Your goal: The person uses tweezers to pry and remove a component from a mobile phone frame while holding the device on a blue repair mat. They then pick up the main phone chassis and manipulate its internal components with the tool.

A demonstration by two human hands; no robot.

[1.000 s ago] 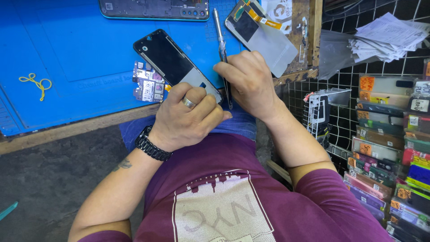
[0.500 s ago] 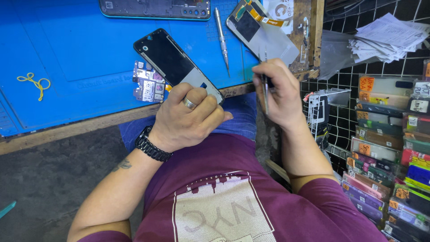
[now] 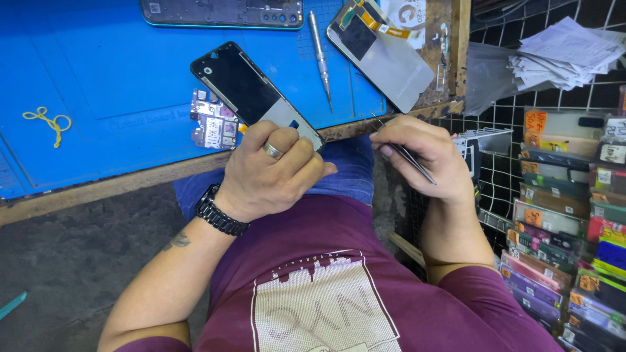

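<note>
My left hand, with a ring and a black wristwatch, grips the near end of a black phone screen assembly that lies slanted on the blue work mat. My right hand holds thin metal tweezers at the table's front edge, just right of the phone. A small circuit board lies partly under the phone's left side. A silver screwdriver rests on the mat beyond my hands.
A second display panel with an orange flex cable lies at the mat's right end. A phone frame sits at the far edge. A yellow cord loop lies left. Stacked boxes and papers fill the right.
My right hand let go of the screwdriver, which now lies on the mat, dropped to the right of the table, and came back to the edge holding tweezers. My left hand stayed put.
</note>
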